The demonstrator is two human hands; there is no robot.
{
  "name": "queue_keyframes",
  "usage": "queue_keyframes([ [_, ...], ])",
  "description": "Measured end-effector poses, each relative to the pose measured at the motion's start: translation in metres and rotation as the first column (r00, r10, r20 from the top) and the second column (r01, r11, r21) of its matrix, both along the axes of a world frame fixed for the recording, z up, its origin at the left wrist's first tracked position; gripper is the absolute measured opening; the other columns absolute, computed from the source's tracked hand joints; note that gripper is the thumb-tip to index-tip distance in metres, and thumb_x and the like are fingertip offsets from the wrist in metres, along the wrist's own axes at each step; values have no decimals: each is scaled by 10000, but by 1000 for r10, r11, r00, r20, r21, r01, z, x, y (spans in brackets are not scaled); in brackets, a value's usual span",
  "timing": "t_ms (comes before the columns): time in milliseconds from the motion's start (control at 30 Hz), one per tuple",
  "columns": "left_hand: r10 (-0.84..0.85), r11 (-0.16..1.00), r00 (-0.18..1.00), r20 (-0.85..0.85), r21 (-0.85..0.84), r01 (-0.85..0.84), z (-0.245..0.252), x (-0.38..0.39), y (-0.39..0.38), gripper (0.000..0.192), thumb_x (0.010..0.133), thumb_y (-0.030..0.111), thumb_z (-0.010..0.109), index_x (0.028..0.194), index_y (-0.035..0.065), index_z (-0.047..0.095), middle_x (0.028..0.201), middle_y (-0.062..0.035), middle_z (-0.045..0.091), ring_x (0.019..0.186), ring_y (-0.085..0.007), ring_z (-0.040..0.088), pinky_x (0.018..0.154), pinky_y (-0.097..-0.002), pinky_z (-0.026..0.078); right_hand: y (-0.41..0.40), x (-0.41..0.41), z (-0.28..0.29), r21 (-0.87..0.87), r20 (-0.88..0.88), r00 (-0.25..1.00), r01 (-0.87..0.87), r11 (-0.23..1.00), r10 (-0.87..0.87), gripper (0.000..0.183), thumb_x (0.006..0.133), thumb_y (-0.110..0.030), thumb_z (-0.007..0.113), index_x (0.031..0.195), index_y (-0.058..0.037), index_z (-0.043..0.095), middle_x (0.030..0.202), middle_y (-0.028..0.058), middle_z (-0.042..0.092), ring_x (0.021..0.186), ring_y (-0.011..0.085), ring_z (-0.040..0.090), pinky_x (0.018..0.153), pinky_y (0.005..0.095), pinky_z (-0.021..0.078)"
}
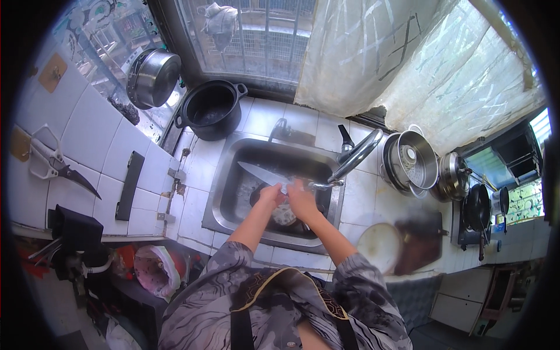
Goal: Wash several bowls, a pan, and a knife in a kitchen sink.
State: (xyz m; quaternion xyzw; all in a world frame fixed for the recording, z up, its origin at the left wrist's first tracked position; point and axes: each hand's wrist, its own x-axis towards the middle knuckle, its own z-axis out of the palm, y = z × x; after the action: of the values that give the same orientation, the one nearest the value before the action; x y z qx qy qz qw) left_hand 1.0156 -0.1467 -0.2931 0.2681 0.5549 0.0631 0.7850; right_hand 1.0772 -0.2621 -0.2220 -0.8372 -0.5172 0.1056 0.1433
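A kitchen knife [259, 173] is held over the stainless steel sink [221, 192], its broad blade pointing away to the upper left. My left hand [272, 195] grips it near the heel of the blade. Close beside it, my right hand [302, 199] is closed around the handle end, which its fingers mostly hide. The curved chrome faucet [359, 153] reaches over the sink from the right, its spout [323, 185] at my right hand, where water seems to splash. Beneath my hands, a pale patterned item [284, 215] and dark items lie in the basin, partly covered.
A black two-handled pot [212, 111] stands behind the sink at left. To the right are stacked metal pans [418, 159], a lidded pot [453, 177], a round pale board [379, 247] and a brown rectangular board [420, 245]. Kitchen scissors [61, 166] hang on the left wall.
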Motion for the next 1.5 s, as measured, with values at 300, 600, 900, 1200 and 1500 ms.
queue_keyframes([
  [300,13,981,965,261,-190,38,15,-40,-18,118,807,167,558,836,53,554,717,-36,558,628,-149,545,523,-234,467,-90,-28,91,289,-309,951,84,954,10,419,672,-165,670,1051,-61,523,904,133,567,770,278,585,666,348,472],
  [600,243,905,747,618,-422,55,79,-72,-39,265,872,312,448,924,75,554,820,-26,586,728,-118,550,647,-248,465,-16,-63,101,593,-481,874,260,762,76,283,666,-119,694,910,-49,569,729,51,568,641,156,566,586,257,444],
  [900,471,848,638,609,-513,-137,63,-132,-69,446,893,393,291,955,40,555,865,-90,599,767,-213,567,686,-326,480,110,-117,312,742,-82,919,-202,639,386,169,753,-150,617,835,-21,544,588,27,554,500,70,489,456,218,362],
  [1200,325,913,752,574,-396,-92,67,-149,-89,262,860,241,408,958,36,540,847,-86,603,729,-206,576,661,-307,487,222,-218,406,718,54,848,-400,570,527,336,724,-342,551,785,-14,513,673,148,574,652,296,578,619,399,439],
  [1500,402,900,695,596,-395,-181,63,-172,-81,266,878,235,375,962,42,539,852,-84,599,745,-186,574,672,-304,482,279,-262,336,607,59,821,-481,633,568,352,750,-371,572,822,-30,521,692,126,581,636,250,585,562,353,449],
])
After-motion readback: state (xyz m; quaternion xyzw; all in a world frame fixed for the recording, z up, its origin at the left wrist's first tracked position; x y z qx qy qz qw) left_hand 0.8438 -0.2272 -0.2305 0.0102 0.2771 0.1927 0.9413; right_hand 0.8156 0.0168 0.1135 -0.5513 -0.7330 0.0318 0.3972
